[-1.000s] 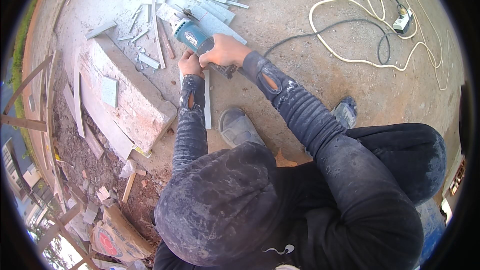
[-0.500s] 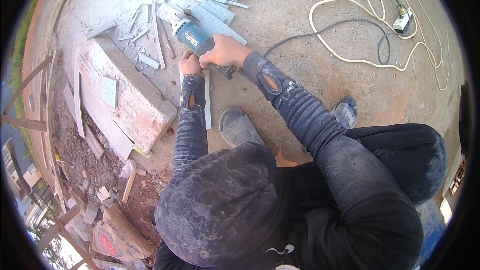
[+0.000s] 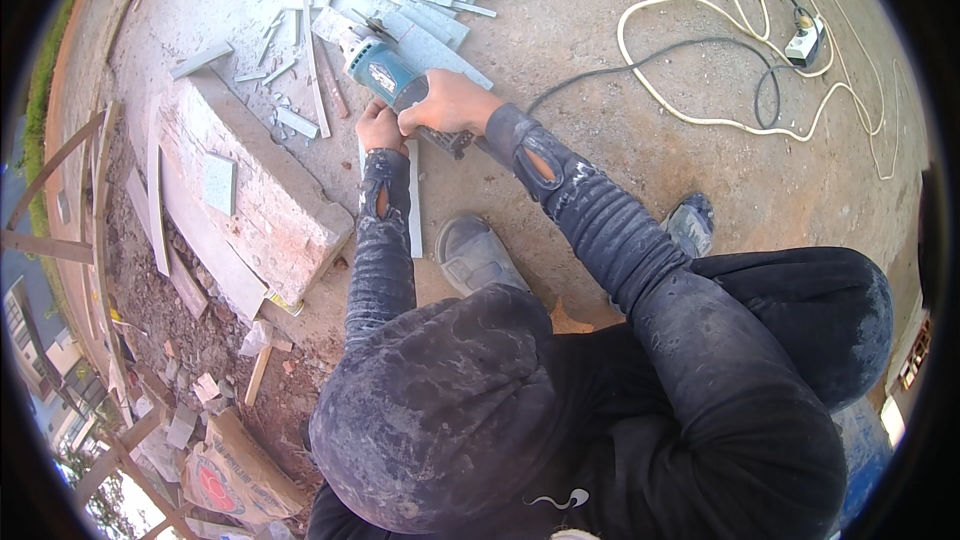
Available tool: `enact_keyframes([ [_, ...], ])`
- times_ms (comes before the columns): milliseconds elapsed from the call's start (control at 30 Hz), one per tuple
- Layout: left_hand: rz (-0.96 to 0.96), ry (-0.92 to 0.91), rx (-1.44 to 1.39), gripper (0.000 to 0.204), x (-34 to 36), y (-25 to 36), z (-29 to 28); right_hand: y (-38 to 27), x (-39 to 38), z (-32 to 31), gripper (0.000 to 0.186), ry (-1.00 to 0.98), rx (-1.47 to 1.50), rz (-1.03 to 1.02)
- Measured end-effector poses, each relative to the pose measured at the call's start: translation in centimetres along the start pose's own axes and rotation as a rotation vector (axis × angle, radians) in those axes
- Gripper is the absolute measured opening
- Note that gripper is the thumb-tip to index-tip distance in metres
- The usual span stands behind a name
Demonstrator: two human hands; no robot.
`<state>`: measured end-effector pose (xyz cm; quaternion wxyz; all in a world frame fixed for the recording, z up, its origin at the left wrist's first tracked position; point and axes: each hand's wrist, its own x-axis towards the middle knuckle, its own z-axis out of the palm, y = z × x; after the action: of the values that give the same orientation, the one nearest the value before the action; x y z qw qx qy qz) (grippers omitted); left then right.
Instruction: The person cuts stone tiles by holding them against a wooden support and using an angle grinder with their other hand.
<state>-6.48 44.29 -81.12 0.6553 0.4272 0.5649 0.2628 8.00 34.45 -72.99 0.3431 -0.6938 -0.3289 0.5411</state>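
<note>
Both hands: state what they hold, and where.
The right hand grips the teal power tool by its rear part; what the left hand holds cannot be told.

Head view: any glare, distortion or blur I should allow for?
In the head view, fisheye bends the wooden rails at the left rim; upper-left concrete ground looks washed pale, dust or glare unclear; the angle grinder shows no obvious motion blur.

Honestly, we can't tell what the left fingers (image 3: 376, 114) grip, one pale strip (image 3: 416, 205) loses its top end behind the power tool (image 3: 388, 72), and that half-hidden blue thing (image 3: 866, 465), lower right, stumps us.
</note>
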Motion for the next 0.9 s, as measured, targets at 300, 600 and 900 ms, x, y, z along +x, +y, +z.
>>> enact_keyframes([
  [300, -0.016, -0.056, -0.064, 0.022, -0.9, 0.6, 0.0, 0.4, 0.3, 1.2, 0.071, 0.200, -0.011, -0.152],
  [600, -0.055, -0.003, 0.140, 0.020, -2.2, 2.3, 1.1, -2.8, -0.8, -1.0, 0.074, 0.198, 0.033, -0.232],
  [900, 0.253, 0.010, 0.842, 0.084, 0.4, 4.6, 0.1, -1.6, -2.4, -6.1, 0.035, 0.222, 0.296, -0.225],
])
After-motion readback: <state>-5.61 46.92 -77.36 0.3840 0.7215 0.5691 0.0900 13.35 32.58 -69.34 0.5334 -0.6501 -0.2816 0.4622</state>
